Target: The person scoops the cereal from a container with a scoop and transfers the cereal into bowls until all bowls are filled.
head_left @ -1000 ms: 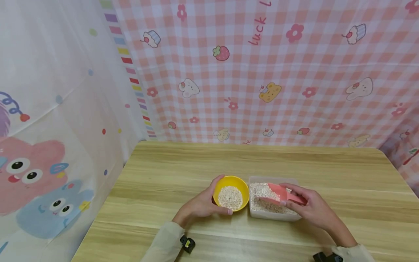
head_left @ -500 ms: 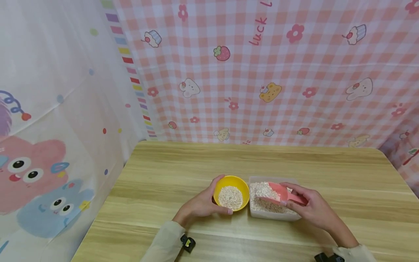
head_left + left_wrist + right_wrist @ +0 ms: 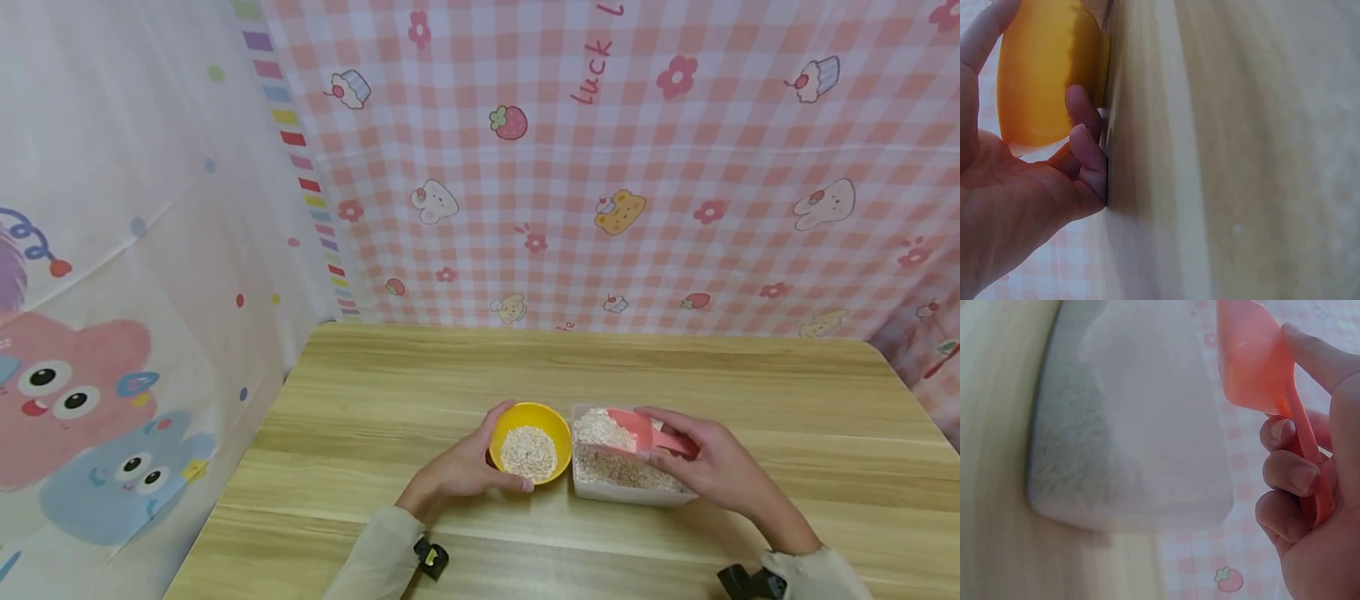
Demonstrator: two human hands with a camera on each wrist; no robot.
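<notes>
A yellow bowl point(image 3: 528, 417) partly filled with pale oat-like grain stands on the wooden table point(image 3: 450, 367). My left hand point(image 3: 459, 468) cups its left side, thumb on the rim; in the left wrist view the fingers point(image 3: 1088, 147) curl round the yellow bowl point(image 3: 1044, 69). Right beside it sits a clear rectangular tub point(image 3: 622, 493) of the same grain. My right hand point(image 3: 708, 467) grips the handle of a pink scoop point(image 3: 633, 429), held over the tub and loaded with grain. The right wrist view shows the pink scoop point(image 3: 1250, 359) above the tub point(image 3: 1135, 444).
A pink checked cartoon cloth point(image 3: 615, 167) hangs behind the table, and a white cartoon curtain point(image 3: 112, 292) hangs on the left. The table's front edge lies close to my sleeves point(image 3: 375, 558). Bare wood stretches behind and to both sides of the containers.
My right hand has lifted the scoop slightly up and to the left, with more grain heaped in it. The left hand and the bowl stay where they were.
</notes>
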